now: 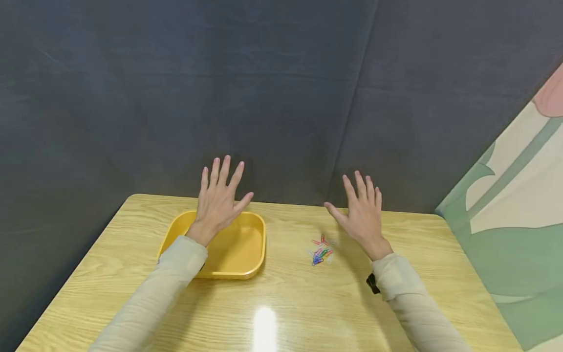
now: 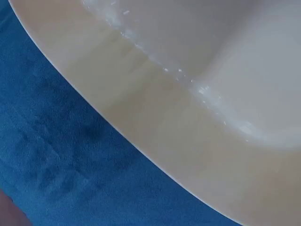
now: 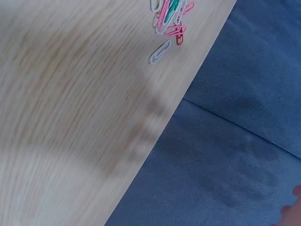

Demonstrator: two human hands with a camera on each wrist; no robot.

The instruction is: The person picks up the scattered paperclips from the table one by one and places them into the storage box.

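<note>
In the head view my left hand (image 1: 217, 203) hovers over the yellow tray (image 1: 233, 275), fingers spread and nothing in them. My right hand (image 1: 362, 217) is held up over the right part of the table, its fingers straight and thumb pointing left, also holding nothing. Just left of it lies a small heap of paper clips (image 1: 323, 253) in red, blue, green, pink and white. The right wrist view shows the clips (image 3: 171, 19) at its top, with one white paper clip (image 3: 160, 52) apart from the rest. Only fingertips (image 3: 292, 209) of that hand enter there.
The wooden table (image 1: 290, 303) has a far edge close to a dark cloth backdrop (image 1: 281, 98). On the right hangs a curtain (image 1: 519, 210) with a green, white and pink pattern. A black band (image 1: 373, 283) sits at the right sleeve's cuff.
</note>
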